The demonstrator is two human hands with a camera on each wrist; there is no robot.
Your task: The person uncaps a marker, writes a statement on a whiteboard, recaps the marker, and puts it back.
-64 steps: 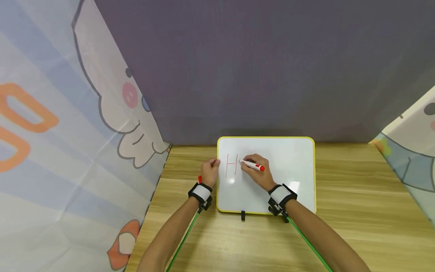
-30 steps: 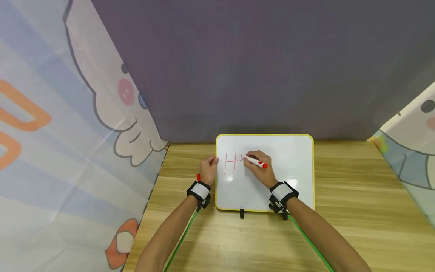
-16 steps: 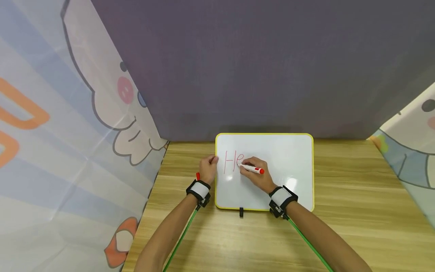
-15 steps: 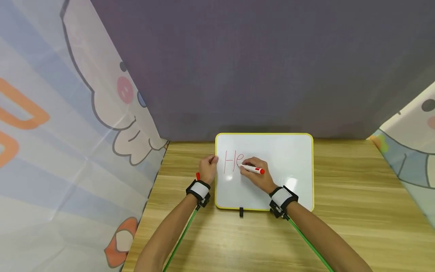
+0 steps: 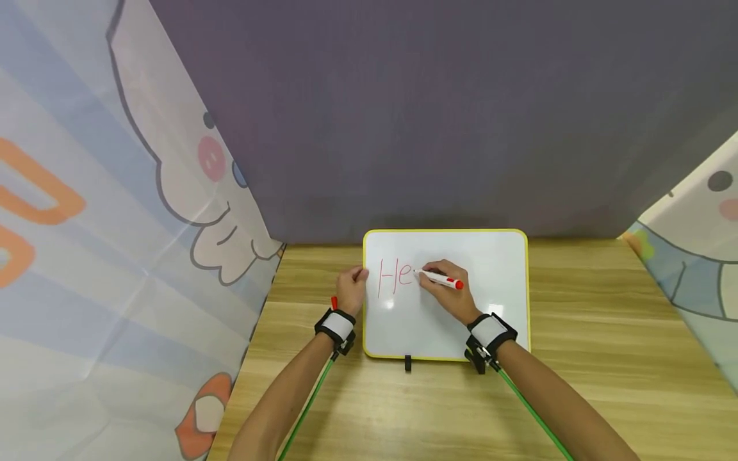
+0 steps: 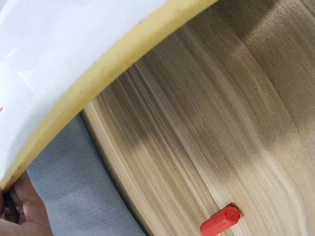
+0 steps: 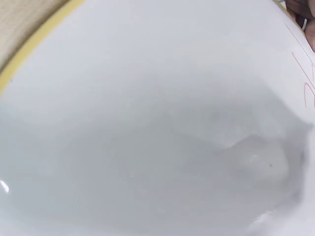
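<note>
A whiteboard (image 5: 398, 326) with a yellow rim stands on the table, the red letters "He" (image 5: 396, 275) at its upper left. My right hand (image 5: 452, 296) holds a white marker (image 5: 439, 279) with a red end, its tip just right of the "e"; whether the tip touches the board I cannot tell. My left hand (image 5: 350, 291) grips the board's left edge between thumb and fingers, as the left wrist view also shows at its lower left. Beside that hand a red marker cap (image 6: 220, 221) lies on the table. Neither the marker nor the right hand shows clearly in the right wrist view.
The wood-grain table (image 5: 605, 333) extends to both sides of the board and in front. Behind it rises a dark grey panel (image 5: 438, 115). Printed cartoon sheets (image 5: 132, 256) hang at the sides. A small black support (image 5: 408, 363) sticks out under the board's lower edge.
The marker first drew the "e" beside the "H". Since half a second ago, my right hand has moved right with it, past the finished curve. My left hand stays at the board's edge.
</note>
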